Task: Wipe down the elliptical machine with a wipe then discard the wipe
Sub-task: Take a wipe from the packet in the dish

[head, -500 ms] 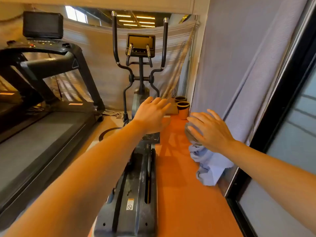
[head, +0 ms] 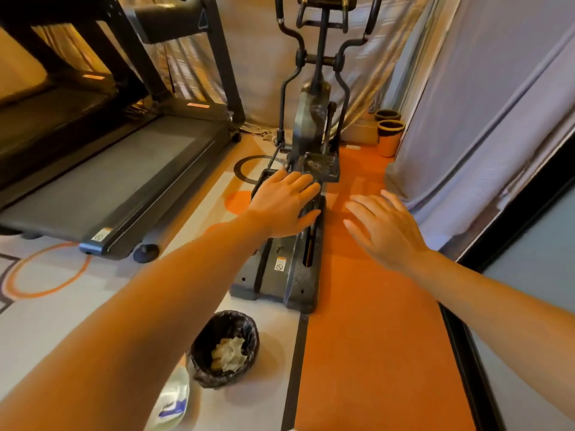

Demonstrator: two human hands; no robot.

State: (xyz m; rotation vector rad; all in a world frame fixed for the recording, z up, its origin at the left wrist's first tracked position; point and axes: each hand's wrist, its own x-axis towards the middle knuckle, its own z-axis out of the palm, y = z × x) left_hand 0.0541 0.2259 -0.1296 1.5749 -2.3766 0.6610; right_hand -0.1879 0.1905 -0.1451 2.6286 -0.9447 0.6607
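Observation:
The black elliptical machine (head: pixel 311 126) stands ahead of me on the floor, its base rail (head: pixel 280 275) running toward me. My left hand (head: pixel 284 205) is stretched out flat in front of the rail and left pedal, fingers straight, holding nothing. My right hand (head: pixel 382 228) hovers over the orange floor to the right of the rail, fingers spread and empty. A small bin with a black liner (head: pixel 225 348) sits near my feet with crumpled used wipes (head: pixel 228 353) inside. A white and blue wipe packet (head: pixel 172 399) lies just left of the bin.
A treadmill (head: pixel 109 188) fills the left side. Grey curtains (head: pixel 466 119) hang on the right, beside a dark window frame (head: pixel 513 228). Two small orange pots (head: pixel 389 135) stand by the curtain at the back right.
My view has tilted down, bringing the bin and wipe packet into sight. Both hands stay outstretched and empty, now lower over the elliptical's base and the orange floor.

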